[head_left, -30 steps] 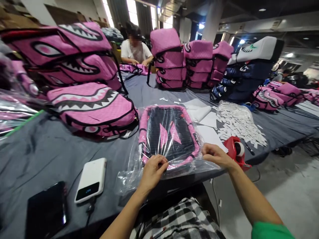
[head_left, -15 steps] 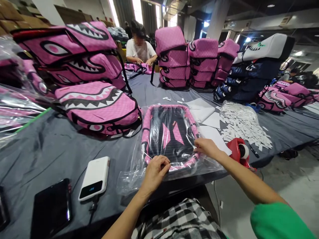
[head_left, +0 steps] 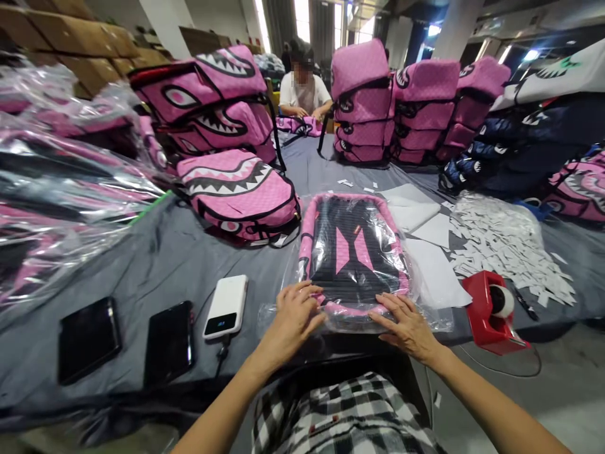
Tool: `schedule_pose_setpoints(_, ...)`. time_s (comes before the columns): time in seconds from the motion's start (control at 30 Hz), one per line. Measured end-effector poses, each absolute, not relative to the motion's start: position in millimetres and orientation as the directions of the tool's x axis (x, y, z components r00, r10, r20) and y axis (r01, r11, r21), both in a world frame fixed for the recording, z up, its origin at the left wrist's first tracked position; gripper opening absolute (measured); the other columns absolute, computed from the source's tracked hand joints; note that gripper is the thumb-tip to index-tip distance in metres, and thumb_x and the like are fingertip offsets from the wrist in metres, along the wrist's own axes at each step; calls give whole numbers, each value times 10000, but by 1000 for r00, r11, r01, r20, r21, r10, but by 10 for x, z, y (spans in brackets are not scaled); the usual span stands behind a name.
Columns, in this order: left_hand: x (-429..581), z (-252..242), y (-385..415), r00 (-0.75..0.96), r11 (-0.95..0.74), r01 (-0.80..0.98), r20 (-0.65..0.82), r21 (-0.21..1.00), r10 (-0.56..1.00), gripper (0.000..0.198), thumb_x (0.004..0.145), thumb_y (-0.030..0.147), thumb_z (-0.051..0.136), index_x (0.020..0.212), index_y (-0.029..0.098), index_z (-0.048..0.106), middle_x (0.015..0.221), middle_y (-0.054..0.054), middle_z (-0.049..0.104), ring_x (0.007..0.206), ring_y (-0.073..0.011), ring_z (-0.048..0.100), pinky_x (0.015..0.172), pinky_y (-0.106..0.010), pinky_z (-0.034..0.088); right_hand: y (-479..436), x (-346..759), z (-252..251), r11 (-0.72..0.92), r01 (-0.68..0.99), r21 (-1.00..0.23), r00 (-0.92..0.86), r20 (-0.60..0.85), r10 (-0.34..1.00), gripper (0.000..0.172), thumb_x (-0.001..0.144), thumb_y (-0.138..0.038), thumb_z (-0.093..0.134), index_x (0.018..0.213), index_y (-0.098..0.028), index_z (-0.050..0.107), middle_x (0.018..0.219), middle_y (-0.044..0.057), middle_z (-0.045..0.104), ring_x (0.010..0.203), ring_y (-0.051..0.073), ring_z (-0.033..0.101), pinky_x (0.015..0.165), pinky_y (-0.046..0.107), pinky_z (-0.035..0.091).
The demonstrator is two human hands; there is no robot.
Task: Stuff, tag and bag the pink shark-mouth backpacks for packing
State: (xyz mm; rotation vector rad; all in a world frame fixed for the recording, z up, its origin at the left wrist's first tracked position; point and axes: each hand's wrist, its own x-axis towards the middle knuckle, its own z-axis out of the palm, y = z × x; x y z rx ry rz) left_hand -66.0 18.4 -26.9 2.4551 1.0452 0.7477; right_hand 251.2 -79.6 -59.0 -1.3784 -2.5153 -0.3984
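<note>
A pink and black backpack in a clear plastic bag (head_left: 354, 255) lies flat on the grey table (head_left: 155, 271) in front of me, back panel up. My left hand (head_left: 293, 313) rests on the bag's near left edge, fingers spread and slightly curled. Fingers stretched flat, my right hand (head_left: 406, 325) presses on the bag's near right edge. Neither hand holds anything.
A white power bank (head_left: 225, 306) and two dark phones (head_left: 170, 340) lie to the left. A red tape dispenser (head_left: 489, 310), white sheets and a heap of paper slips (head_left: 505, 243) are on the right. Pink shark-face backpacks (head_left: 241, 195) are stacked behind; a person (head_left: 303, 94) works at the far end.
Both hands let go of the bag's open end and now lie flat on its near edge. The view has swung to the left, showing more bagged backpacks and a second phone.
</note>
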Motion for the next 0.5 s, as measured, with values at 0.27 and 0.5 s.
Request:
schedule_pose_setpoints(0.27,-891,-435,329,492,-561,618,285,551,823,172,954,279,528,842,242,653,1271,-51,660,1237,-267,524,1052,-516,313,-973,2557,-322,450,836,-315,-285,451,845,447,1005,-449,473,1428,-307,505,1407,77,599,1297,243,557,1069,432,455)
schedule_pose_setpoints(0.5,-840,-407,404,510,-521,574,222,632,831,151,909,290,575,802,235,667,1264,-48,656,1212,-275,529,1053,-510,330,-2023,3728,-2,-551,544,-633,839,395,374,513,720,-717,591,865,-243,719,883,190,716,774,303,656,717,468,500)
